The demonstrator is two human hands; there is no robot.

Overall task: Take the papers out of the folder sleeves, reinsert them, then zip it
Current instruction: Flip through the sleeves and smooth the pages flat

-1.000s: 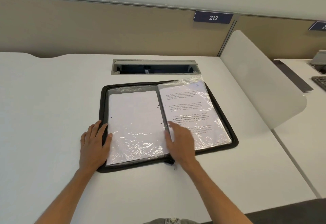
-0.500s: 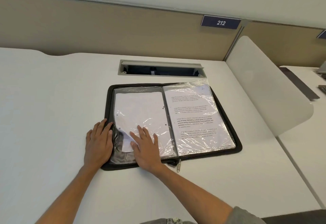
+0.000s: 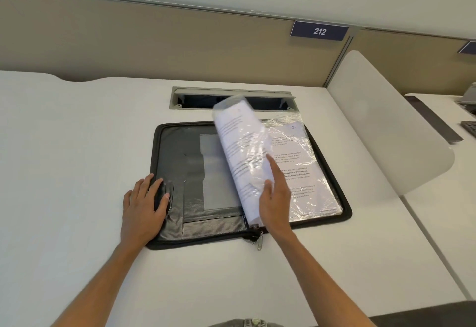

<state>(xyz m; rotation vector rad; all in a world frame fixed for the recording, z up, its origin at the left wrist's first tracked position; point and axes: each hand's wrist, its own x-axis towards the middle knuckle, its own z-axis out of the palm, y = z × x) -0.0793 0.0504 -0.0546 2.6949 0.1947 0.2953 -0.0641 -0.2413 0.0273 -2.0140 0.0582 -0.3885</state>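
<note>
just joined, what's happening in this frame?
A person has a black zip folder lying open on a white desk. The left hand rests flat on the folder's left edge, holding it down. The right hand is turning a clear plastic sleeve with printed paper inside over toward the right, where more filled sleeves lie stacked. The left inner cover is bare. The zipper pull hangs at the near edge, unzipped.

A dark blue rectangular sign [image 3: 319,32] on the beige partition wall reads "212" in white italic digits. The printed white paper [image 3: 298,169] in the clear plastic sleeve on the right carries paragraphs of text (too small and blurred to read), as does the lifted sleeved page [image 3: 238,146].
</note>
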